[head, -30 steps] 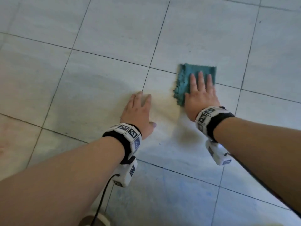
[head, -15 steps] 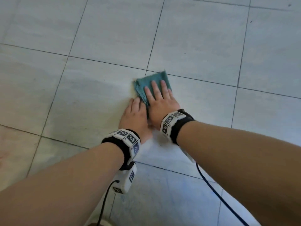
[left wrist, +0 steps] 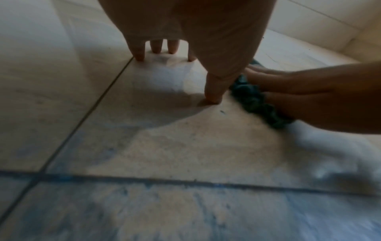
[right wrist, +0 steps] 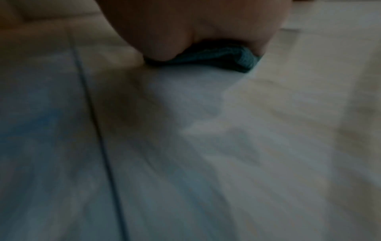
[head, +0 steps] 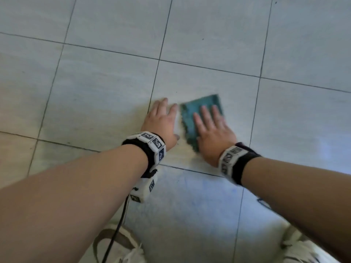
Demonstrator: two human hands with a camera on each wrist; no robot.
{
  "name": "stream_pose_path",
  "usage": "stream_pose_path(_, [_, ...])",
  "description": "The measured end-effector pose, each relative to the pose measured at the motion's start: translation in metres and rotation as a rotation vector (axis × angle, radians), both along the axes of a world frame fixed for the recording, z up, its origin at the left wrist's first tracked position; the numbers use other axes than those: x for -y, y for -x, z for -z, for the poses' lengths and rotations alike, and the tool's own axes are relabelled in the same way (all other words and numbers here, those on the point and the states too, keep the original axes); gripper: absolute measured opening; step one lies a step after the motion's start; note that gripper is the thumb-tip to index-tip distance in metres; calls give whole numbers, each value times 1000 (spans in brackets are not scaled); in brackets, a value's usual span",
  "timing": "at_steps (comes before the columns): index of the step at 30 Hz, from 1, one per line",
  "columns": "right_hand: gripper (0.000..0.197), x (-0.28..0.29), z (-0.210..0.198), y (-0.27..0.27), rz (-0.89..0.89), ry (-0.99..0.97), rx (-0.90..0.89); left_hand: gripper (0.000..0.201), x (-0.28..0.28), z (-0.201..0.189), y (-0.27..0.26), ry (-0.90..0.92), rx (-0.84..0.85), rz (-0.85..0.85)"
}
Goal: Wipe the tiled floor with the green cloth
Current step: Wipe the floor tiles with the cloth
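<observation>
The green cloth (head: 201, 118) lies flat on the tiled floor (head: 209, 35), folded into a small pad on the tile in front of the person, with the right hand (head: 212, 130) spread over its near half, fingers straight and pointing toward twelve o'clock, so that grip is a flat press and not a pinch. The left hand (head: 161, 122) sits just beside the cloth at its nine o'clock, fingers straight too, holding nothing and seemingly propping the body. The cloth looks soft, light and limp; I'd judge it will bunch or roll if pushed from one edge, so the best hold is the broad palm across its middle, pressing down while it slides, and the smooth tile should let it glide easily. The head view gives the layout and shows the pale shoes (head: 121, 245) at six o'clock. The left wrist view adds what it cannot: the left fingertips (left wrist: 140, 55) planted on the tile and the cloth's crinkled edge (left wrist: 253, 99) poking out under the right hand. The right wrist view, dim and blurred, shows the folded thickness of the cloth (right wrist: 216, 57) squashed beneath the palm.
</observation>
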State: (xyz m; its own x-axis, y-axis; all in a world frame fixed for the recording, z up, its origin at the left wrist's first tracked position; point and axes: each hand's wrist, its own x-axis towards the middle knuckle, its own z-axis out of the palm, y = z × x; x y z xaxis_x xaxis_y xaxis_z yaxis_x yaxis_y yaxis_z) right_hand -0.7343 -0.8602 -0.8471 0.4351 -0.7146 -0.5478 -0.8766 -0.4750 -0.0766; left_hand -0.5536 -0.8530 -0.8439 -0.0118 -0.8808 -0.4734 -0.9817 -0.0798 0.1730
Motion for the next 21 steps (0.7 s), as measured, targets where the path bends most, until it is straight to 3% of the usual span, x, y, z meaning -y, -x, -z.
stream_pose_path(2, [70,-10,1,-32,-149,-24,13,90,-4,0,0,16,-27,-14])
stream_pose_path(5, [69,-13,3,-24,-154,2,24,90,-3,0,-5,9,-34,11])
stream_pose_path(11, [72,-25,-9,102,362,-55,-132,104,-1,-1,2,-51,39,39])
stream_pose_path(14, [73,-29,-8,106,436,-76,-112,107,-3,-1,7,-47,65,46])
stream_pose_path(16, [72,-30,-6,88,384,-61,-67,106,-5,-1,9,-48,60,30])
stream_pose_path(21, [72,-30,-2,18,59,-42,20,104,-8,-2,10,-39,55,-4])
